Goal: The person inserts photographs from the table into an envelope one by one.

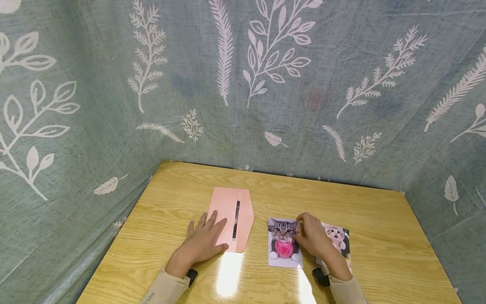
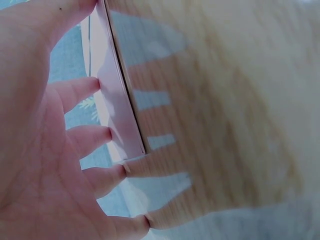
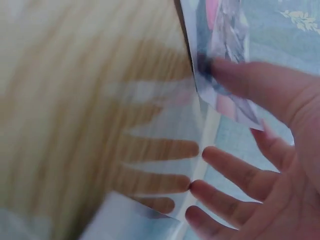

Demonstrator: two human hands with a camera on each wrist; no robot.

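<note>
A pink envelope (image 1: 222, 200) lies on the table with its pointed flap folded out to the right. Along its opening shows a dark strip (image 1: 236, 219), the edge of something inside. My left hand (image 1: 203, 240) rests on the envelope's near left part, fingers spread and straight. A photo card (image 1: 284, 249) of a grey tabby cat with a pink ball is to the right. By its right edge, my right hand (image 1: 315, 236) pinches it; in the right wrist view the thumb (image 3: 265, 85) presses its face, the other fingers below. Partly under that hand lies a second card (image 1: 336, 234) showing a light kitten.
The wooden table (image 1: 182, 181) has a light grain and glare patches near its front. Behind and at both sides hangs a grey-green curtain (image 1: 197, 63) with white leaf prints. Dark straps (image 1: 320, 277) sit at both wrists.
</note>
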